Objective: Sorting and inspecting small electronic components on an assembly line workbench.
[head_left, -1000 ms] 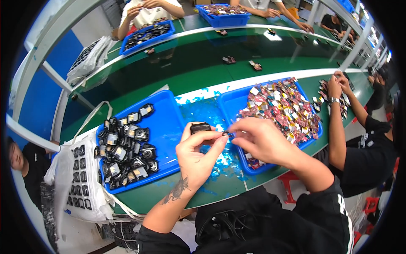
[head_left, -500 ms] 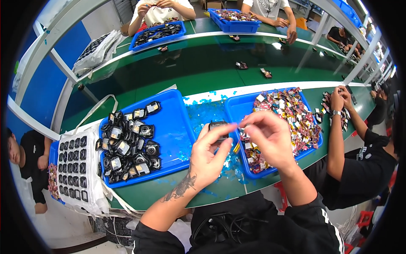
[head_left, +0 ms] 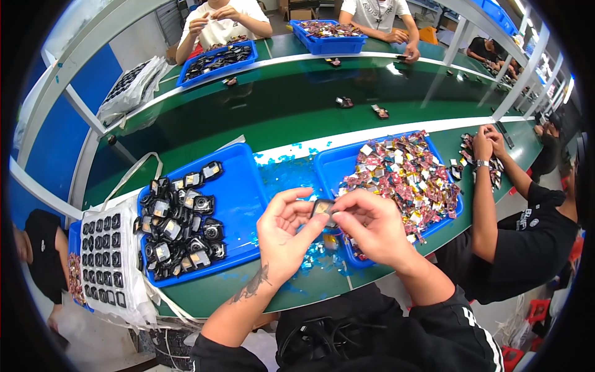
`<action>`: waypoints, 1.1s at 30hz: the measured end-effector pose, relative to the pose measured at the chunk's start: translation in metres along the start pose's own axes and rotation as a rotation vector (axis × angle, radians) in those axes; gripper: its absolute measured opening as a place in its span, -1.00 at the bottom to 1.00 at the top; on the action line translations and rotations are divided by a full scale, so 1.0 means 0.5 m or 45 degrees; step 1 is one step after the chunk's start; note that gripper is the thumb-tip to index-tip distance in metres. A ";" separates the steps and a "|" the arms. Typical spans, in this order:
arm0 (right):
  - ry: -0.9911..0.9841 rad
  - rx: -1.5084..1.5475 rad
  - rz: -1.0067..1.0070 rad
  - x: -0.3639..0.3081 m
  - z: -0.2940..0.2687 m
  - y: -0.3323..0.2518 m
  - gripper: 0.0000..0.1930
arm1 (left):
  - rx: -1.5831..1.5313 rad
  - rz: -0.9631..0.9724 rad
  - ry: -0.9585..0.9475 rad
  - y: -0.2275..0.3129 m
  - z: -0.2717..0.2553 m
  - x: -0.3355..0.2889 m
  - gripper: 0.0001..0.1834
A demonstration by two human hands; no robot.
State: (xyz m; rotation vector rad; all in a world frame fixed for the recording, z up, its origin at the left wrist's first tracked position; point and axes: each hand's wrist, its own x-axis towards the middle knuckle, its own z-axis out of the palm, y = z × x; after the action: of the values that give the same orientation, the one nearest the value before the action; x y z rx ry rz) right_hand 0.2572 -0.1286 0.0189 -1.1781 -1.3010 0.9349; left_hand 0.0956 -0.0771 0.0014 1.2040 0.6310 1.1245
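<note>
Here, both hands [head_left: 282, 230] pinch a small black casing [head_left: 321, 208], the right apparently at its edge.

Two bare hands, the left hand [head_left: 282, 229] and the right hand [head_left: 372, 229], show with uncovered forearms. A dark-ink tattoo [head_left: 251, 285], its design too small to make out, marks the left forearm [head_left: 230, 311] near the wrist. The black top [head_left: 437, 332] has sleeves reaching about the elbows, with white stripes [head_left: 486, 338] along the right sleeve. Thin black cords [head_left: 322, 341] lie bunched against dark clothing at the waist.
</note>
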 end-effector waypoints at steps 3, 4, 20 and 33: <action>0.080 0.237 0.039 -0.001 0.012 -0.003 -0.87 | -0.142 0.105 -0.051 -0.015 0.000 0.000 -0.59; 0.080 0.273 0.054 -0.001 0.015 -0.004 -0.87 | -0.089 0.233 -0.077 -0.020 0.001 0.000 -0.59; 0.226 -0.787 -0.611 0.005 0.012 -0.038 -0.77 | -0.372 -0.068 0.062 -0.046 0.006 -0.009 -0.72; 0.091 -0.547 -0.298 0.008 0.008 -0.056 -0.92 | -0.353 0.017 -0.052 -0.054 0.000 -0.015 -0.61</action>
State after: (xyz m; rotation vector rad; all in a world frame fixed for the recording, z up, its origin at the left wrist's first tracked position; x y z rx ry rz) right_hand 0.2504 -0.1298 0.0464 -1.3323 -1.5894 0.4494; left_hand 0.1018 -0.0830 -0.0252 0.9910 0.4200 1.1540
